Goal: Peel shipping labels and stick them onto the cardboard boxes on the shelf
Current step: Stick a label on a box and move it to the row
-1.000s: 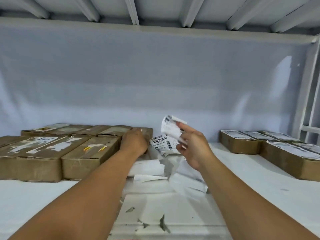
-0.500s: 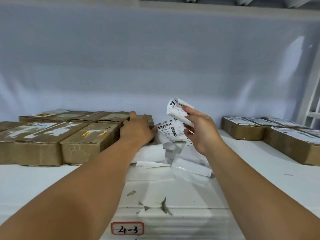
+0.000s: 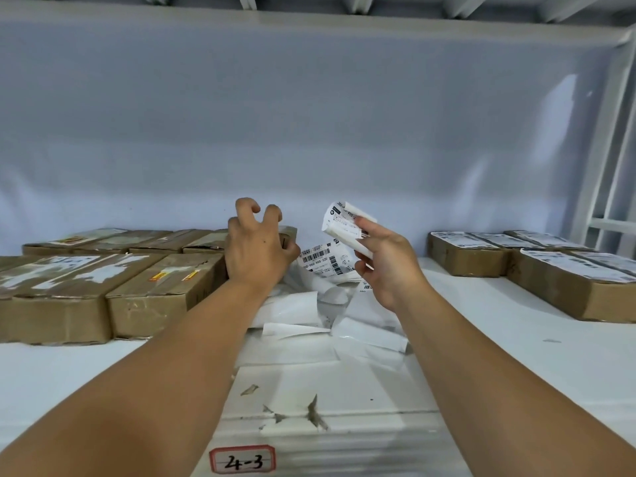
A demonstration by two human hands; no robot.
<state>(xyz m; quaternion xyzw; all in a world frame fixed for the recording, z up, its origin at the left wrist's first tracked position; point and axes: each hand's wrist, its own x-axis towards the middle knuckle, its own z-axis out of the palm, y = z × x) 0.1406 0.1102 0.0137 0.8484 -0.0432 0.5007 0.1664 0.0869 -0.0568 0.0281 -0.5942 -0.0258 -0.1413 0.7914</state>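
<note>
A white shelf (image 3: 516, 356) ran along a pale wall. The shipping label (image 3: 344, 223), curled over on itself, was pinched in the right hand (image 3: 389, 266), held up above the shelf. Its target, a bare cardboard box (image 3: 288, 234) in the far row, lay just left of it, under the left hand (image 3: 256, 251). That hand's fingers arched like a claw, and I could not tell whether it gripped the box. The label hand looked set to travel left. Loose backing papers (image 3: 303, 304) lay between the arms, and labelled boxes (image 3: 481, 253) sat far right.
</note>
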